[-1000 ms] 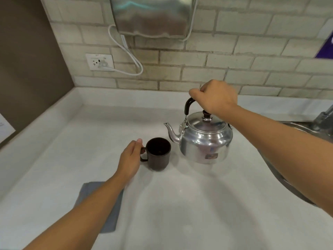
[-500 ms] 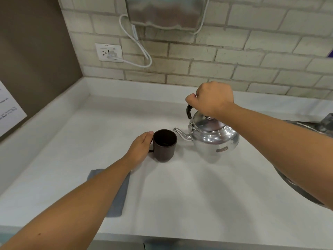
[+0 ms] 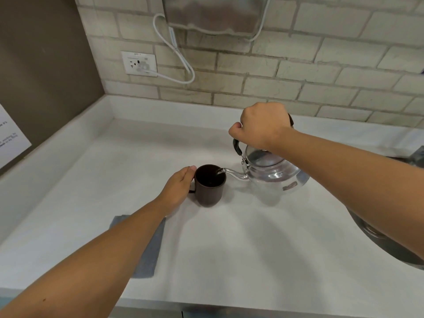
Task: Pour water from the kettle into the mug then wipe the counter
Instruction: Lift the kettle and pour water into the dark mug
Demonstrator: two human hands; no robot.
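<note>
A shiny metal kettle [image 3: 274, 175] hangs tilted above the white counter [image 3: 241, 244], its spout over the rim of a dark brown mug [image 3: 210, 191]. Water runs from the spout into the mug. My right hand [image 3: 261, 126] is closed around the kettle's black handle from above. My left hand [image 3: 177, 191] rests against the mug's left side at its handle, holding it steady on the counter. A grey cloth [image 3: 146, 251] lies flat on the counter near the front edge, partly hidden under my left forearm.
A steel sink [image 3: 376, 237] opens at the right, under my right arm. A brick wall with a socket [image 3: 139, 63], a white cable and a metal dispenser [image 3: 213, 12] stands behind. A brown side wall with a paper notice closes the left.
My right hand lifted the kettle off the counter, carried it left and tipped it, so water now pours into the mug. My left hand stayed at the mug.
</note>
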